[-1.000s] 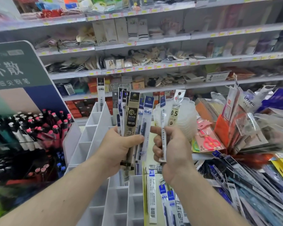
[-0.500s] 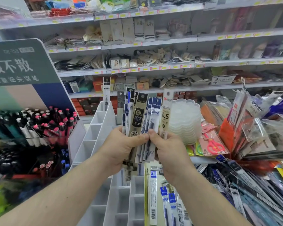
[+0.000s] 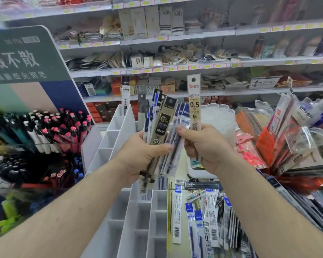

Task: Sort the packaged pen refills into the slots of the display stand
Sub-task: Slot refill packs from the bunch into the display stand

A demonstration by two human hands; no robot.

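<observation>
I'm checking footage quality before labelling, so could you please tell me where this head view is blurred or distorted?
Head view: the left hand and its fanned refill packs are motion-smeared, small print unreadable; the "0.5" pack in the right hand reads clearly; shelves bow from the wide-angle lens; the pens at the left edge are soft; lighting even.

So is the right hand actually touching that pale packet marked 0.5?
Touching. The head view shows the right hand gripping the 0.5 refill packet, whose lower part disappears into its curled fingers.
</observation>
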